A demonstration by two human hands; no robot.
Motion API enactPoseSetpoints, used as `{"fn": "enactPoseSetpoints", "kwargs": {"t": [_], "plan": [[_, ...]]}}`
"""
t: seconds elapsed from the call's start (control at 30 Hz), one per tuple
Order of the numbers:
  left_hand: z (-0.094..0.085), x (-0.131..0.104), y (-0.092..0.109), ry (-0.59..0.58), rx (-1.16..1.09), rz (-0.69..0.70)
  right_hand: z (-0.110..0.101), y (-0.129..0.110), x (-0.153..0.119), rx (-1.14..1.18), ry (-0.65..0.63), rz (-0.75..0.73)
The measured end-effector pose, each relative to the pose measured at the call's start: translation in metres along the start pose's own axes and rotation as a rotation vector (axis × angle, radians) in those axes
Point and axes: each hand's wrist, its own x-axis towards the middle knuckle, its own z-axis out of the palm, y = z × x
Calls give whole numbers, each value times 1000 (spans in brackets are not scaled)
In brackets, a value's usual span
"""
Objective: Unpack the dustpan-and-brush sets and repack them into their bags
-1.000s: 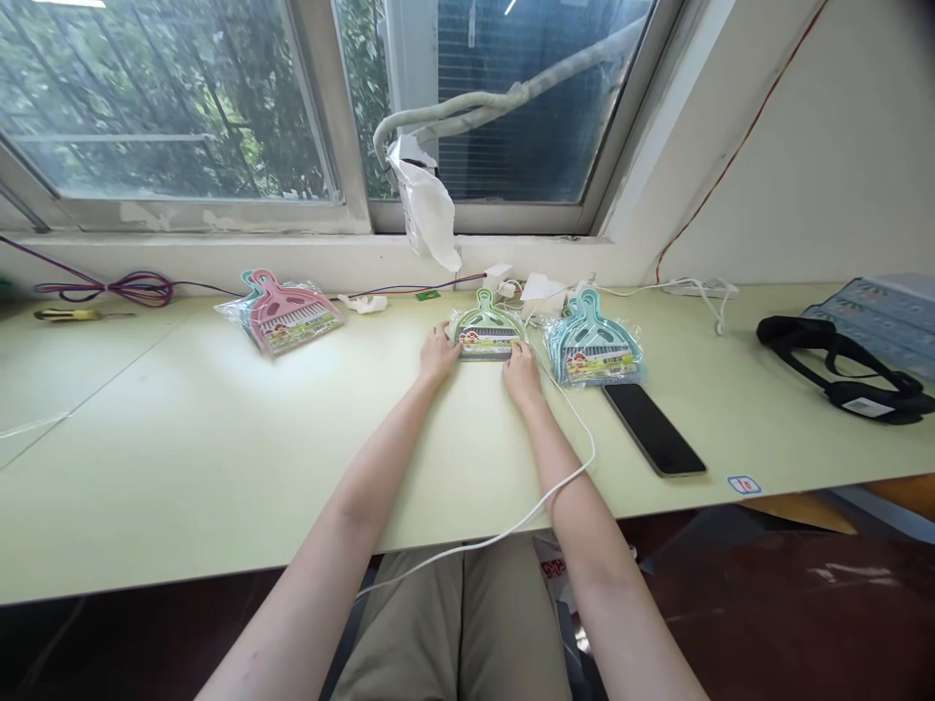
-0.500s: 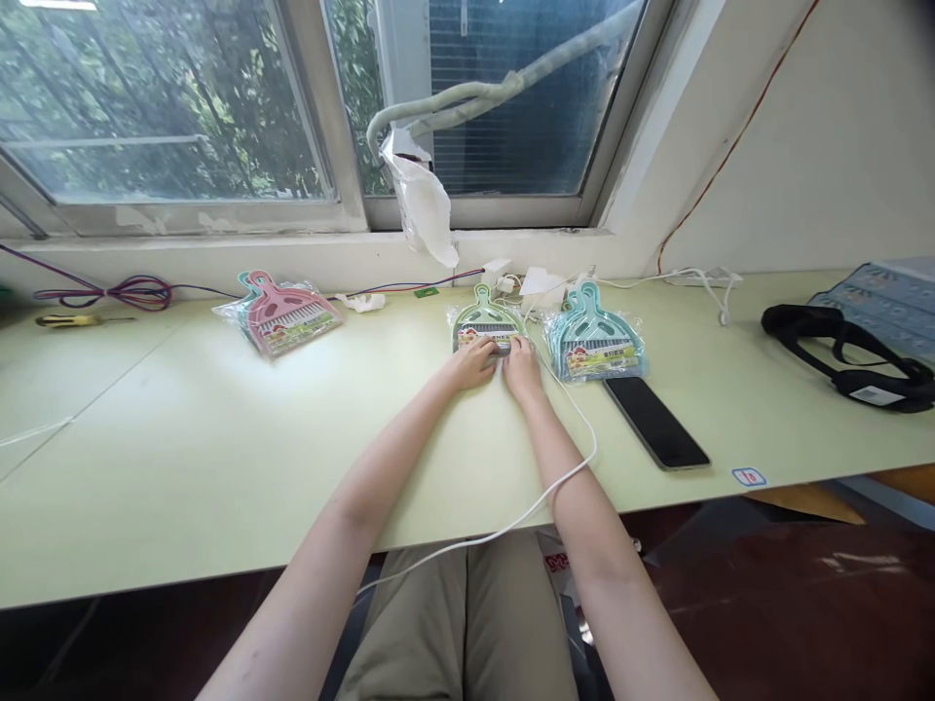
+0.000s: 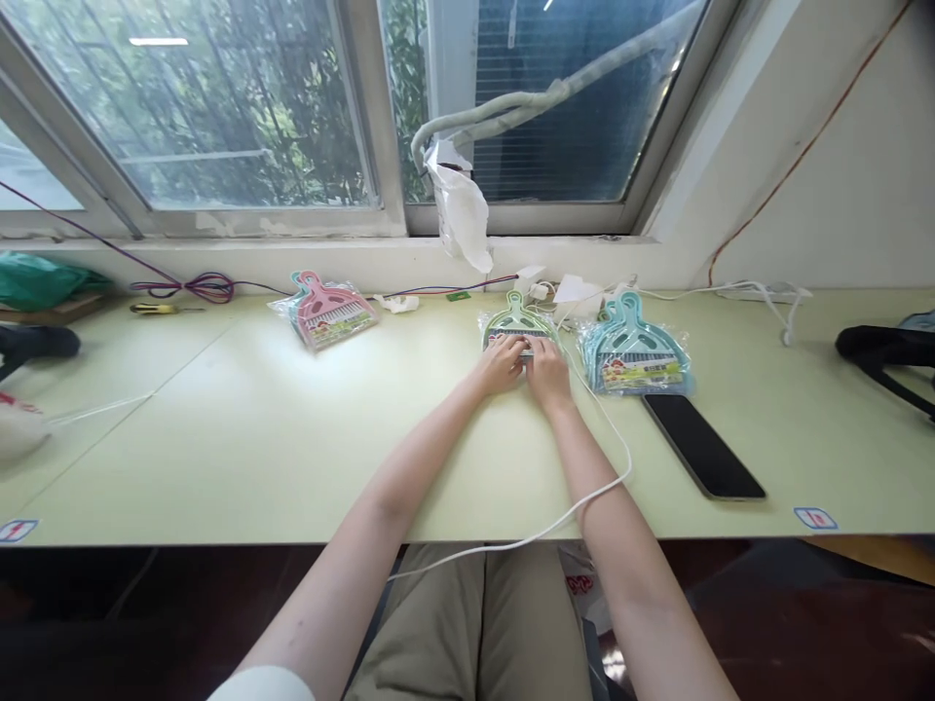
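A green mini dustpan and brush set [image 3: 515, 313] in clear plastic wrap lies flat on the table, its handle toward the window. My left hand [image 3: 503, 365] and my right hand [image 3: 547, 372] meet side by side at its near edge. The curled fingers of both grip the packaged edge, partly covering the printed label and the brush bristles. Just right of my right hand lies a stack of blue wrapped dustpan sets [image 3: 634, 341]. Farther left are a pink wrapped dustpan set [image 3: 332, 310] and a blue-green one under it.
A white cable [image 3: 626, 458] runs across my right forearm. The phone [image 3: 702, 446] lies to the right, with black headgear [image 3: 877, 360] beyond it. A screwdriver [image 3: 155, 309] and coiled wires [image 3: 208, 286] rest at the back left. White adapters [image 3: 544, 290] sit behind the green set.
My view has turned left, so everything sits farther right and a green bag shows at the left. Both hands stay at the green set's near edge, with the fingers slightly shifted.
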Motion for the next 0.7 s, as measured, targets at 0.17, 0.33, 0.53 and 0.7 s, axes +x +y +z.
{"fn": "enactPoseSetpoints", "kwargs": {"t": [0.17,0.33,0.53,0.7], "plan": [[-22,-13,5,182,122,-164,-5,-5,-2,-16,-4,-33],[-55,-39,-14,343,177,-502,0,-4,-3,-31,-147,-91],[-104,-92,-71,405,261,-829,9,-3,-4,-81,-257,-161],[-111,-105,-94,476,266,-1025,11,-9,-3,-150,-321,-148]]}}
